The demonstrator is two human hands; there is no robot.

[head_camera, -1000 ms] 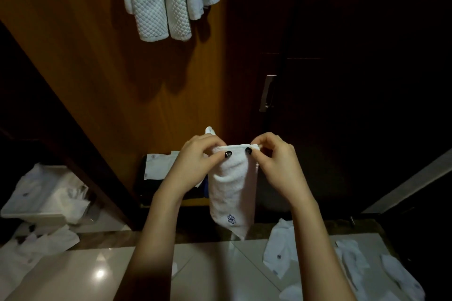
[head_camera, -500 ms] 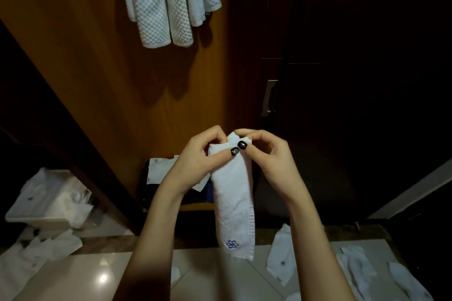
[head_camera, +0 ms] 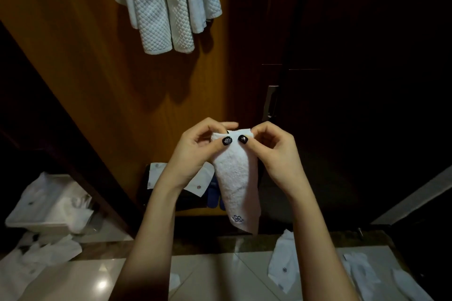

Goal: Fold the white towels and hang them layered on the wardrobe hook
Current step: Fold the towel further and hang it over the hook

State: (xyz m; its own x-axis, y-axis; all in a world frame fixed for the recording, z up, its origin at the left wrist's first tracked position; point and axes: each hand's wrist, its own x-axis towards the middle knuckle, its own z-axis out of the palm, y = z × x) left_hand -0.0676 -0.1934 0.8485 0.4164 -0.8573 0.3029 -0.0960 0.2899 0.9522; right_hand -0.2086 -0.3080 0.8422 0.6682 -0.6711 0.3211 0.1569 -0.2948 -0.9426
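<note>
Towel (head_camera: 238,178) corners hide under pinching left hand (head_camera: 193,148) and right hand (head_camera: 276,154).

Open air between raised hands and hung towels (head_camera: 168,5); wardrobe panel (head_camera: 102,85) blocks behind; door handle (head_camera: 271,102) right.

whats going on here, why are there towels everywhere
A person is holding a small white towel folded into a narrow strip in front of the wooden wardrobe panel. The left hand and right hand both pinch its top edge, so it hangs down with the blue logo near the bottom. Waffle-weave towels hang higher up on the panel; the hook itself is out of view. More white cloths lie scattered on the floor.
</note>
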